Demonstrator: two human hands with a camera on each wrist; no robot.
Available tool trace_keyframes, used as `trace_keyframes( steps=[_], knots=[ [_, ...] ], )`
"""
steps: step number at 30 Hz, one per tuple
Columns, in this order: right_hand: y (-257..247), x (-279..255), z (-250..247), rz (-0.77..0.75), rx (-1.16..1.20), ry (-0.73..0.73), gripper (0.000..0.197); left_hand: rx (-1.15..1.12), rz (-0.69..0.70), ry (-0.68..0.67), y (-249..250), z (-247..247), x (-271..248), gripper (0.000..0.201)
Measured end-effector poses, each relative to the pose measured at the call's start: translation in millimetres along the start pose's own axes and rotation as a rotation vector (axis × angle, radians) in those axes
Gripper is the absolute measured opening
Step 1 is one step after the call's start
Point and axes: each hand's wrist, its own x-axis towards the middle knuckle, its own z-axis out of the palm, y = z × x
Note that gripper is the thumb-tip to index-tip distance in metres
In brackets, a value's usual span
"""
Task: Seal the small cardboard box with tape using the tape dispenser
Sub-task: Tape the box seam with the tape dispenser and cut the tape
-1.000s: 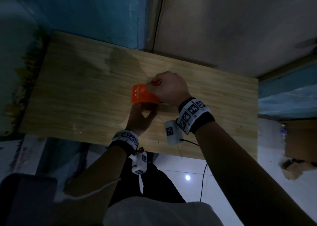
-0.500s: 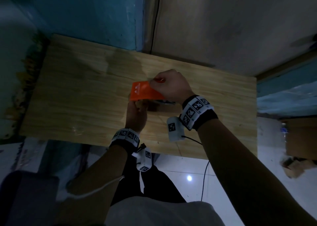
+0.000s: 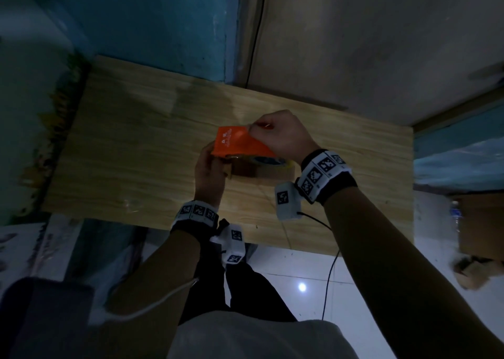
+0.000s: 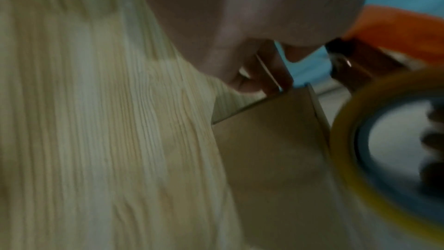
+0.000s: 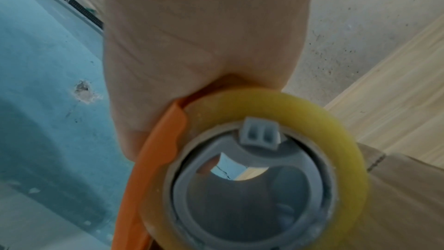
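Observation:
My right hand (image 3: 276,136) grips the orange tape dispenser (image 3: 237,143) from above, fingers curled over its far edge. The yellowish tape roll (image 3: 275,163) shows under the dispenser's near side. Below them the small brown cardboard box (image 3: 246,171) sits on the wooden table (image 3: 131,162). My left hand (image 3: 210,166) holds the box's left end. In the left wrist view the fingers (image 4: 242,67) curl round the box (image 4: 276,155) edge, beside the roll (image 4: 346,134) and dispenser (image 4: 398,29). The right wrist view shows my palm (image 5: 204,45) over the roll (image 5: 264,102), its grey hub (image 5: 252,187) and the orange dispenser (image 5: 156,155).
The table stands against a blue and grey wall (image 3: 368,45) with a black cable (image 3: 256,31) running down it. A larger cardboard box (image 3: 482,222) and scraps lie on the white tiled floor (image 3: 289,271) at the right. A dark object (image 3: 41,317) sits at the lower left.
The dispenser has lifted a little off the box, so the roll and box now show beneath it. My left hand has shifted from under the dispenser to the box's left end.

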Motion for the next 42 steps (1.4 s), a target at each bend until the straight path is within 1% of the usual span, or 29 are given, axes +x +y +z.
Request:
trace_keyframes(
  steps=[3, 5, 7, 11, 14, 16, 18, 24, 26, 29, 33, 35, 38, 42],
  knots=[
    [-0.2, 0.8, -1.1, 0.0, -0.012, -0.013, 0.038, -0.243, -0.232, 0.017, 6.5, -2.6, 1.7, 0.018],
    [-0.3, 0.5, -0.4, 0.0, -0.017, -0.015, 0.038, -0.348, -0.331, -0.013, 10.2, -3.6, 5.0, 0.014],
    [-0.5, 0.7, -0.1, -0.004, -0.012, -0.005, 0.036, -0.411, -0.39, -0.061, 13.4, -3.8, 8.1, 0.015],
    [-0.7, 1.4, -2.3, -0.009, -0.015, 0.008, 0.028, -0.484, -0.455, -0.103, 13.2, -4.6, 10.9, 0.026],
    [-0.9, 1.5, -2.4, -0.013, -0.022, 0.009, 0.03, -0.521, -0.482, -0.102, 13.7, -5.7, 12.2, 0.021],
    [-2.2, 0.6, -3.2, -0.021, -0.017, 0.009, 0.032, -0.527, -0.49, -0.081, 15.5, -6.2, 13.2, 0.022],
    [-3.6, -0.6, -5.9, -0.029, -0.019, 0.009, 0.034, -0.484, -0.475, -0.065, 16.9, -6.1, 13.2, 0.022],
    [-1.0, -2.4, -13.5, -0.054, -0.081, 0.013, 0.038, -0.166, -0.32, -0.041, 14.6, -1.1, 12.7, 0.023],
    [0.0, -4.6, -16.7, -0.071, -0.109, 0.003, 0.039, -0.074, -0.27, -0.029, 18.8, 0.3, 12.8, 0.02],
    [3.5, -9.4, -22.5, -0.084, -0.126, -0.008, 0.039, -0.023, -0.231, -0.053, 23.6, 0.9, 13.8, 0.016],
    [7.6, -16.2, -28.9, -0.063, -0.125, -0.034, 0.037, 0.101, -0.18, -0.075, 24.5, 3.2, 13.9, 0.023],
    [8.6, -20.3, -32.4, -0.063, -0.137, -0.03, 0.034, 0.099, -0.16, -0.069, 25.8, 5.2, 11.1, 0.019],
    [12.3, -25.6, -41.4, -0.07, -0.135, -0.007, 0.036, 0.099, -0.186, -0.025, 22.1, -0.7, 7.9, 0.014],
    [16.0, -31.2, -49.4, -0.084, -0.141, 0.011, 0.038, 0.099, -0.264, -0.026, 17.4, -5.6, 9.3, 0.017]
  ],
)
